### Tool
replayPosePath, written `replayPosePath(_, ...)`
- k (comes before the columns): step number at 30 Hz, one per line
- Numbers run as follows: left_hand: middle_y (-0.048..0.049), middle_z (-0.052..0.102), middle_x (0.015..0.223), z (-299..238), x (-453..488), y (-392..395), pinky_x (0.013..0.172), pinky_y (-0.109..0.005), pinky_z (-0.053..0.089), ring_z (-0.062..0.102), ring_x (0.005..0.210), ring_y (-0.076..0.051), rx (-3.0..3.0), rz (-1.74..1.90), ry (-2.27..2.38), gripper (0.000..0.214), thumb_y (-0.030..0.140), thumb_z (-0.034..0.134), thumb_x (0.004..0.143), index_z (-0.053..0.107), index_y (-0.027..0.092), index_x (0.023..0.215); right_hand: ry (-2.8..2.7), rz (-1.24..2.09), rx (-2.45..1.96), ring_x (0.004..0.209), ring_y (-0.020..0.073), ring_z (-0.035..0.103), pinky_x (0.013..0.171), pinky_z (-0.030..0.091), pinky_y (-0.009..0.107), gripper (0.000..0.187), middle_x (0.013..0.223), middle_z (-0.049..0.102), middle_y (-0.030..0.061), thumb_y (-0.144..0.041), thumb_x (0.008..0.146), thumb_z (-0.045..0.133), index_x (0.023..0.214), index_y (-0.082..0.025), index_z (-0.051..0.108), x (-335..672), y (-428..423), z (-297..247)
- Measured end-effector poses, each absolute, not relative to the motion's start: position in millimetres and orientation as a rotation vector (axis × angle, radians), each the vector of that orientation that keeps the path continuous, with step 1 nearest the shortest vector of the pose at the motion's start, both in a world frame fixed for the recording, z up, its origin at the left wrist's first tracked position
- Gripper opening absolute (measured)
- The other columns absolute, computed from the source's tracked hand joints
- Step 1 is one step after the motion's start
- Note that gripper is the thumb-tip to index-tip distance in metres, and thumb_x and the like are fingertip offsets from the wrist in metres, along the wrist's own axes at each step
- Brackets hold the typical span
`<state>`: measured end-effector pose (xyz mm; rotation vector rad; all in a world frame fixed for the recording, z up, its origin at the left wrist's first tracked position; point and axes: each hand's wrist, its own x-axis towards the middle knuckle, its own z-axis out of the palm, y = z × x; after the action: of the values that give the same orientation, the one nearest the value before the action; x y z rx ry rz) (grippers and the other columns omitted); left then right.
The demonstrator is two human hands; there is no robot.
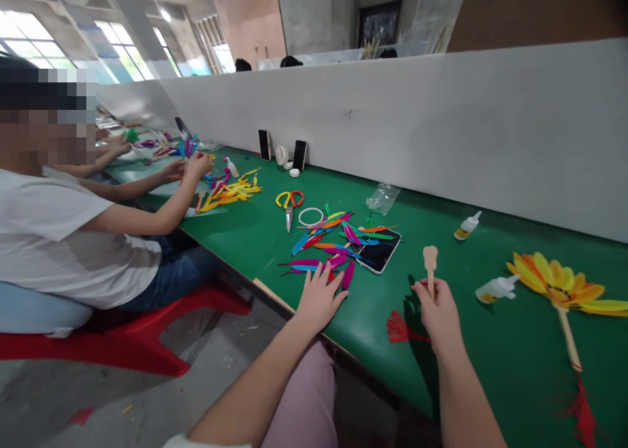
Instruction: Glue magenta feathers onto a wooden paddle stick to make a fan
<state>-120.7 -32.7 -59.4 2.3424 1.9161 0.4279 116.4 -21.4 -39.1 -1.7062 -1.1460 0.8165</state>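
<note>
My right hand [438, 309] is closed on the handle of a small wooden fan stick [430, 262], held upright above the green table [441, 363]. A red tassel [400, 329] lies on the table just left of that hand. My left hand [321, 296] rests flat with fingers spread at the near edge of a pile of coloured feathers [333, 246]. Some feathers lie across a dark phone [379, 252].
Scissors [289, 205] and a white ring [311, 216] lie beyond the feathers. Two glue bottles [496, 289] [466, 226] and a finished yellow feather fan [559, 288] are to the right. A white partition [441, 121] backs the table. A seated person [73, 232] works on the left.
</note>
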Motion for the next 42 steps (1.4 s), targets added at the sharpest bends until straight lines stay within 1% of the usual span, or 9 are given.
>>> replayPosePath(4,-0.0125,0.026,0.14,-56,-106,-12,0.099,-0.055,0.02,0.02,0.128,-0.036,2.297,0.528,1.882,0.048,0.047,0.042,0.082,0.045,0.027,0.125,-1.394,0.652,-2.013,0.062,0.015,0.054,0.055,0.039,0.025,0.022,0.073,0.057,-0.0002,-0.039,0.073,0.046,0.084,-0.021,0.046,103,5,-45)
replayPosePath(7,-0.0113,0.03,0.138,-53,-112,0,0.1,-0.045,0.027,0.025,0.128,-0.03,2.222,0.689,1.779,0.041,0.037,0.043,0.084,0.048,0.024,0.122,-1.473,0.598,-2.114,0.071,0.0186,0.057,0.059,0.04,0.028,0.023,0.079,0.057,0.0027,-0.039,0.074,0.045,0.089,-0.021,0.044,81,25,-40)
replayPosePath(10,-0.0097,0.04,0.13,-52,-134,4,0.1,-0.035,0.032,0.037,0.121,-0.021,2.148,0.847,1.767,0.033,0.023,0.039,0.086,0.055,0.021,0.114,-1.513,0.522,-2.232,0.081,0.0227,0.058,0.063,0.042,0.032,0.031,0.094,0.054,0.0083,-0.044,0.076,0.043,0.095,-0.02,0.044,58,42,-32)
replayPosePath(13,-0.0099,0.046,0.122,-52,-154,1,0.097,-0.035,0.033,0.041,0.114,-0.02,2.155,0.894,1.927,0.031,0.016,0.039,0.084,0.06,0.018,0.106,-1.517,0.437,-2.356,0.088,0.0276,0.057,0.069,0.043,0.038,0.045,0.105,0.049,0.0143,-0.05,0.074,0.044,0.105,-0.017,0.04,41,58,-26)
replayPosePath(19,-0.0081,0.052,0.092,-46,-147,-10,0.078,-0.038,0.037,0.046,0.091,-0.022,2.306,0.541,2.005,0.031,0.026,0.041,0.083,0.056,0.027,0.112,-1.565,0.4,-2.501,0.096,0.0305,0.054,0.074,0.043,0.04,0.072,0.108,0.046,0.0194,-0.062,0.062,0.053,0.113,-0.014,0.037,18,80,-17)
replayPosePath(23,-0.0078,0.051,0.089,-40,-135,-10,0.076,-0.037,0.035,0.044,0.089,-0.023,2.346,0.471,1.953,0.028,0.032,0.042,0.083,0.057,0.025,0.106,-1.596,0.403,-2.56,0.1,0.0305,0.053,0.076,0.042,0.039,0.078,0.109,0.046,0.0212,-0.065,0.059,0.054,0.115,-0.013,0.037,9,84,-15)
replayPosePath(29,-0.0074,0.052,0.092,-41,-139,-7,0.077,-0.036,0.034,0.044,0.093,-0.022,2.316,0.502,1.944,0.023,0.033,0.042,0.084,0.059,0.021,0.092,-1.643,0.331,-2.574,0.093,0.0297,0.055,0.069,0.044,0.038,0.07,0.105,0.048,0.0202,-0.059,0.063,0.053,0.112,-0.011,0.038,20,78,-15)
replayPosePath(34,-0.01,0.054,0.09,-41,-141,-1,0.079,-0.038,0.036,0.046,0.093,-0.025,2.219,0.55,1.985,0.016,0.026,0.046,0.081,0.058,0.017,0.085,-1.848,0.146,-2.343,0.085,0.0235,0.058,0.064,0.041,0.033,0.043,0.109,0.045,0.0151,-0.047,0.08,0.04,0.11,-0.017,0.037,31,52,-8)
replayPosePath(42,-0.0044,0.059,0.076,-43,-150,20,0.072,-0.03,0.043,0.057,0.077,-0.018,1.946,0.738,1.963,0.031,0.008,0.047,0.074,0.049,0.016,0.104,-2.191,0.22,-1.998,0.075,0.0156,0.057,0.058,0.034,0.024,0.014,0.091,0.055,0.0032,-0.03,0.079,0.049,0.09,-0.022,0.046,15,33,-19)
